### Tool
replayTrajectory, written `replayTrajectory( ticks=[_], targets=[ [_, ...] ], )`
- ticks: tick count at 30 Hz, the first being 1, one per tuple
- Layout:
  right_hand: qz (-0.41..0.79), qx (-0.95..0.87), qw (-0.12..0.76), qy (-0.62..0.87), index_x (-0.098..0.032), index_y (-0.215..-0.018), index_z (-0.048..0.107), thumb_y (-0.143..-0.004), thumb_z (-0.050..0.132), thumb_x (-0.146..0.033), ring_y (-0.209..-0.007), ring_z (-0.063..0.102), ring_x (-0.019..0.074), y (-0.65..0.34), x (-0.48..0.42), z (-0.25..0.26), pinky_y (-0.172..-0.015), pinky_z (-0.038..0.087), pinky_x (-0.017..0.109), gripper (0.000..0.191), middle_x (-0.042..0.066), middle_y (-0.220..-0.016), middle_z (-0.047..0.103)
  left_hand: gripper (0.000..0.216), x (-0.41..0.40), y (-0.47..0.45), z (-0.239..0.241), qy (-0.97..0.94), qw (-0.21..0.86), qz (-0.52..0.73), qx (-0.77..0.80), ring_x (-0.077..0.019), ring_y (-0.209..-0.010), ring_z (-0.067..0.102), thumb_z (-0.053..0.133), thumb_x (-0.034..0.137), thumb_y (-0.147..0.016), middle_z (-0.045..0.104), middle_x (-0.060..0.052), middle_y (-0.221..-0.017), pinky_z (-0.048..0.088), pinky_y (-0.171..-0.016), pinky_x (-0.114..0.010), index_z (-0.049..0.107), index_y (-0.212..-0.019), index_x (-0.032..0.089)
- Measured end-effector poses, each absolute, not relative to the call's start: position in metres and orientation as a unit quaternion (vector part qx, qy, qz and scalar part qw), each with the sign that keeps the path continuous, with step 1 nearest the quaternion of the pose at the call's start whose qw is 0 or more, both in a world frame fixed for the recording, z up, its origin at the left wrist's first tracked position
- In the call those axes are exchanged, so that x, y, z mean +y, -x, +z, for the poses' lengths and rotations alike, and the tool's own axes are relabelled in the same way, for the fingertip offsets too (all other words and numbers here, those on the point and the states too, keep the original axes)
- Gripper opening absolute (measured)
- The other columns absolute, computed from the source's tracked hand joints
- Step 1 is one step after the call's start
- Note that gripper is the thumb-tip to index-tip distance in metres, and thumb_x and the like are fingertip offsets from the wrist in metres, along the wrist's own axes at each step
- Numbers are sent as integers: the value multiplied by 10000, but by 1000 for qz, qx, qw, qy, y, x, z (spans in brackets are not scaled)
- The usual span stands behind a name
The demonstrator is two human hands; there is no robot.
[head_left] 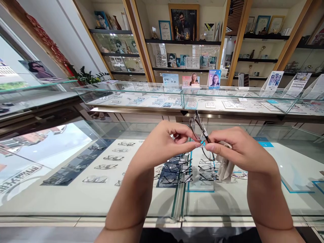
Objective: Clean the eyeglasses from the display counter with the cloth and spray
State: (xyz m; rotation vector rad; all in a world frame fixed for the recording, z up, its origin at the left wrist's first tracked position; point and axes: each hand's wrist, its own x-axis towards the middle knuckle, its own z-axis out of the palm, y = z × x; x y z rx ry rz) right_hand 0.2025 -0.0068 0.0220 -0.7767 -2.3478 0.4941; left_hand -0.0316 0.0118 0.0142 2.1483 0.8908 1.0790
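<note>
Holding thin dark metal-framed spectacles (198, 130) raised above glass display surface (76, 199), keeping lenses clear of it. Pinching rim with left hand (164, 143) fingers (193, 145) for steadiness; clamping pale grey cleaning cloth (224, 170) against frame with right hand (238, 150) fingers (211, 147).

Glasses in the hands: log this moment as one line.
left hand: pinching glasses | right hand: pinching glasses, cloth in grip | place: above glass counter

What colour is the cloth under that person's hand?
Pale grey, nearly white. The cloth hangs under the right hand, which pinches the glasses; head view shows it best.
</note>
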Motion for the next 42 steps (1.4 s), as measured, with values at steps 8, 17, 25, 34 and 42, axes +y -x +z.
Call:
replayTrajectory(
  ticks=[8,17,25,34,42],
  targets=[
    [257,-877,312,259,-202,-692,539,-1016,614,-456,-578,360,96,-205,-1,21,-556,291,248,419,-57,-603,414,126,15,28,10,-794,343,404,298,-91,-496,343,794,268,-769,318,71,-470,292,-503,-266,751,-684,186],
    [266,-859,327,291,-192,-746,620,-978,676,-436,-605,444,95,-205,0,21,-594,338,237,341,-51,-630,516,126,14,29,8,-776,372,415,296,-74,-486,266,809,265,-750,289,84,-486,254,-482,-253,725,-693,192],
    [260,-854,329,309,-195,-742,620,-977,662,-429,-595,426,100,-205,-1,22,-589,328,247,334,-49,-623,508,166,14,26,9,-762,388,423,300,-75,-485,263,828,292,-744,300,77,-490,235,-468,-255,710,-676,198],
    [256,-842,363,306,-195,-722,597,-977,662,-437,-623,436,109,-201,0,21,-610,335,256,358,-43,-635,507,142,18,24,6,-767,355,458,273,-117,-583,464,813,291,-784,529,20,-592,399,-570,-278,719,-718,207],
    [261,-822,389,325,-192,-716,589,-976,649,-408,-613,431,104,-199,1,20,-596,325,259,344,-45,-634,503,99,19,23,5,-769,336,488,242,-149,-756,613,825,259,-817,712,-29,-798,466,-722,-308,748,-777,211]
  ],
)
